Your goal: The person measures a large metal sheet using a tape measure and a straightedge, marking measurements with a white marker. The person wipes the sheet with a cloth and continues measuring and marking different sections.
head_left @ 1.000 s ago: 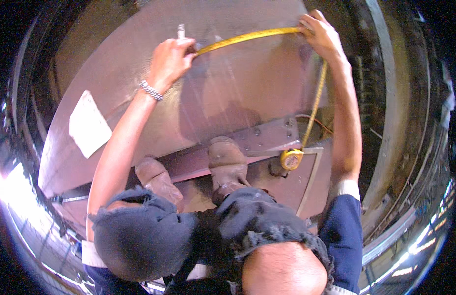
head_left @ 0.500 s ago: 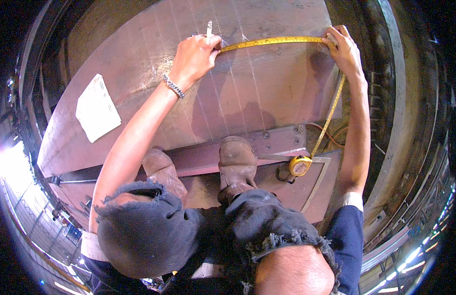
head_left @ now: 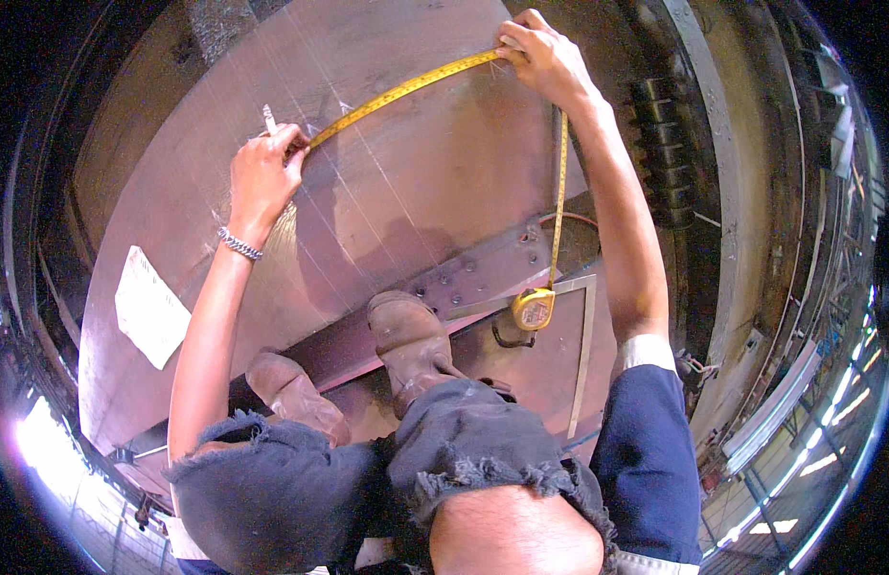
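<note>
A yellow tape measure blade (head_left: 402, 90) stretches over a large reddish-brown metal plate (head_left: 444, 182) marked with several pale lines. My left hand (head_left: 264, 182) pinches the blade's left end, and a short white stick (head_left: 269, 119), like chalk, pokes up from its fingers. At the plate's upper right edge, my right hand (head_left: 550, 65) grips the blade between thumb and fingers. From there the blade bends down to its yellow case (head_left: 534, 309), which rests near the metal square with a dark strap loop beside it.
A paper sheet (head_left: 149, 307) lies on the plate's left part. A metal square (head_left: 582, 355) lies on a lower plate at right. My boots (head_left: 406, 331) stand by a beam (head_left: 492, 271) with holes. A dark ribbed part (head_left: 661, 153) is beyond my right arm.
The view has turned, so plate and hands appear further left and the blade slants up to the right. Both hands still hold the blade.
</note>
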The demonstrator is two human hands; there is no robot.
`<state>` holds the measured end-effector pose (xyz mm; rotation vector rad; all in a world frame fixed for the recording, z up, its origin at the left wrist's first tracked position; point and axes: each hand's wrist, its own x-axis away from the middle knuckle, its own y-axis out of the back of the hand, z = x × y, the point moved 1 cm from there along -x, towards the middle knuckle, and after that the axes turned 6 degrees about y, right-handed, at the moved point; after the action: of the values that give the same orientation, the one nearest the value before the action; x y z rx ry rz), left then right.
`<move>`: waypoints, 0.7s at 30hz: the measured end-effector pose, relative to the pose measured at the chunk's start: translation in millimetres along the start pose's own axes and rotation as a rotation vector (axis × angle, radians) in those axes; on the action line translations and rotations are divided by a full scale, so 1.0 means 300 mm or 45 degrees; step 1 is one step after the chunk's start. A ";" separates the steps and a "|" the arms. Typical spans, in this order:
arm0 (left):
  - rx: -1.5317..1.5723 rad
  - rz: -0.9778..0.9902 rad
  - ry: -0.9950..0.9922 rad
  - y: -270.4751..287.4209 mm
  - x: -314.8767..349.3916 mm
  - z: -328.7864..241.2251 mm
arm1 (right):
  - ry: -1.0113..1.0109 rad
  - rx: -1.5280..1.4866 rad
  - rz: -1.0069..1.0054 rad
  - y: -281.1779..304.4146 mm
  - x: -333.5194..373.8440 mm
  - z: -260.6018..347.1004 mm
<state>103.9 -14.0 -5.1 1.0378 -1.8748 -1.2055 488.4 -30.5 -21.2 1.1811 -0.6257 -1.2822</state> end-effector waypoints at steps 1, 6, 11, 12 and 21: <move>-0.013 0.022 0.019 0.014 0.002 -0.004 | -0.004 -0.009 0.008 -0.003 -0.008 0.005; -0.030 -0.001 -0.006 0.018 0.003 -0.004 | 0.030 -0.128 -0.042 0.019 -0.007 0.010; -0.025 0.006 0.015 0.017 0.002 -0.003 | 0.006 -0.163 -0.065 0.021 -0.011 0.017; -0.020 0.008 0.015 0.017 0.002 -0.004 | 0.005 -0.163 -0.066 0.023 -0.010 0.016; -0.019 -0.017 0.003 0.008 0.002 0.001 | -0.070 -0.047 0.036 0.008 0.003 0.014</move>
<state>102.8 -13.8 -2.7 1.0447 -1.8571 -1.2237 485.7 -33.0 -17.6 1.1065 -0.6536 -1.3007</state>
